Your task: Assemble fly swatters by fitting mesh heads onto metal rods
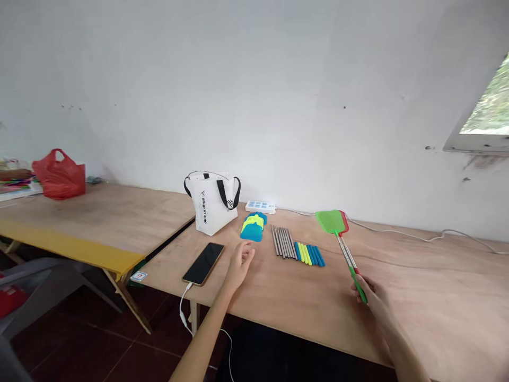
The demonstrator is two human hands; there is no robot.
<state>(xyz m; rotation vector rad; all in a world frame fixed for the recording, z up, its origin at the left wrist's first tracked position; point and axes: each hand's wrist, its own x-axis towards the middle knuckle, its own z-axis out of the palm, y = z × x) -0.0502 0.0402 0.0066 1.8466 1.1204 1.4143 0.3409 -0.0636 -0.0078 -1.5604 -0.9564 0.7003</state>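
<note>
On the right, my right hand [374,294] is closed around the handles of two fly swatters, a green fly swatter [329,222] overlapping a red fly swatter [344,223]. Their heads point toward the wall. My left hand [239,261] hovers over or rests on the table, I cannot tell which, with loosely bent fingers and nothing visible in it. Just beyond its fingertips lies a pile of blue and yellow swatter heads [252,232]. Between my hands are a row of several metal tubes [283,243] and a row of blue and yellow handles [309,254].
A phone [203,263] on a white cable [182,313] lies left of my left hand. Behind it stand a white bag [212,209] and a power strip [260,207]. Another table [119,212] on the left bears a red plastic bag [59,178]; another person's arm [16,174] shows beyond.
</note>
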